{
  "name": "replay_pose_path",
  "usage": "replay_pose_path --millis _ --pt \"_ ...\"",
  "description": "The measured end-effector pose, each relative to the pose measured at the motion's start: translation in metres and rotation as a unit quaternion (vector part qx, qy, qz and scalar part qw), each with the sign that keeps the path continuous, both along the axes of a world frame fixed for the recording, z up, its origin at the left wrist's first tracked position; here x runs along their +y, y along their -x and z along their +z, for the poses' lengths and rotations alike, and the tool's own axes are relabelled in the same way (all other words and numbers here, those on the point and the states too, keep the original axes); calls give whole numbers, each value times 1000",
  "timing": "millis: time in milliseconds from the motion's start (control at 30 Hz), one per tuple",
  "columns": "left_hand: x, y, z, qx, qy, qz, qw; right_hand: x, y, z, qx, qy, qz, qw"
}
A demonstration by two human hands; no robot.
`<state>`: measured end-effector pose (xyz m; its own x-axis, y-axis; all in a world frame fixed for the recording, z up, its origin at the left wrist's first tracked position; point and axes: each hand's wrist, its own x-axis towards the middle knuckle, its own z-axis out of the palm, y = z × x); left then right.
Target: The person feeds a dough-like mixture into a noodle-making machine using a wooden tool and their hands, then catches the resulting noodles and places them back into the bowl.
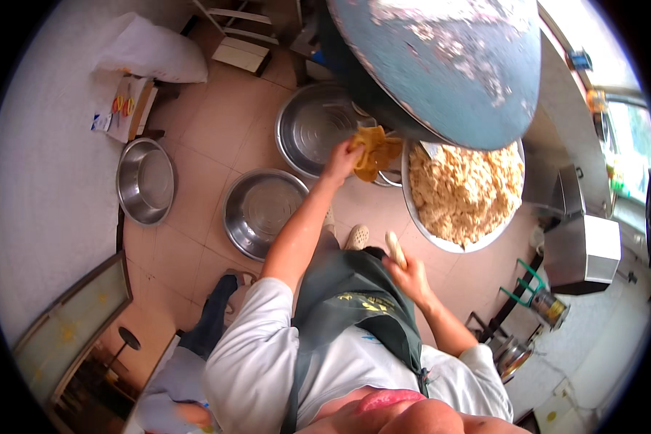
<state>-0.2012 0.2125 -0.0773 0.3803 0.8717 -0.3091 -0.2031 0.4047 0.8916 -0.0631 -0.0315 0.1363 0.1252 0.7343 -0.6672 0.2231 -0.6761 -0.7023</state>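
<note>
My left hand (342, 160) grips a crumpled yellow-brown cloth (372, 150) above a wide steel bowl (300, 123), beside the rim of a big dark blue-grey round vessel (456, 65) with crusted pale patches on its top. My right hand (410, 276), held low in front of my dark apron, is closed around a pale, short rod-like object (396, 250) whose exact kind I cannot tell. A large light-rimmed basin (464, 247) heaped with crumbly beige food (463, 192) is to the right, partly under the vessel. A second steel bowl (266, 214) lies below my left forearm.
A smaller basin (145, 181), white sack (152, 50) and small table with scissors (123, 105) are left. Behind me at lower left is another person (184, 369). A steel box (579, 253), green-framed stand (528, 295) and window (626, 145) line the right.
</note>
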Motion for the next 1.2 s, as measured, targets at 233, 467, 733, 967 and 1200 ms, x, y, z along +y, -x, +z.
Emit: replay_pose_path --millis 233,467,733,967,1200 --pt "-99 49 139 -165 142 0 976 81 40 -47 512 -65 -345 784" --pt "-111 70 177 306 -215 -8 927 80 42 -47 539 -102 -258 795" --pt "-54 55 59 173 21 -27 984 119 75 -143 322 -192 -412 830" --pt "78 -25 -1 291 -99 -106 946 241 58 -230 23 -339 -487 804" --pt "111 6 -2 378 -86 -79 918 298 93 -262 14 -321 -419 849"
